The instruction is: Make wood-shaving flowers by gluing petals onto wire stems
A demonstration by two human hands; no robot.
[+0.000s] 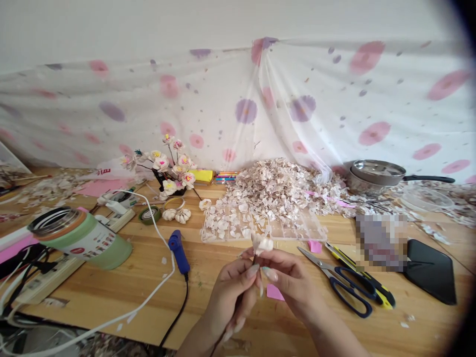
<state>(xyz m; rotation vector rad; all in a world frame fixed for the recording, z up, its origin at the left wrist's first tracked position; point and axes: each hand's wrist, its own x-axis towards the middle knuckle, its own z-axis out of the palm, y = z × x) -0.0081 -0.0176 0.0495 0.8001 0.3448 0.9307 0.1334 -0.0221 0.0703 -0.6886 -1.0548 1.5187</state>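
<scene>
My left hand [233,287] is closed round a thin dark stem [238,303] that slants down toward the table's near edge. At the stem's top sits a small whitish petal flower [263,244]. Opposite it, my right hand [287,275] pinches at the flower's base, thumb and fingers touching the petals. The fingertips of both hands meet there, so the joint between petals and stem is partly hidden. Just behind the hands lies a clear compartment tray [297,233] with loose pale petals in it. A pink paper piece [275,292] lies under my right hand.
A blue glue gun [179,252] with its cord and a green jar [89,243] stand left, near power strips. Scissors [347,287], a yellow-black cutter [383,293] and a black phone [430,271] lie right. Behind are a petal heap [275,183], finished flowers [169,168] and pans [377,173].
</scene>
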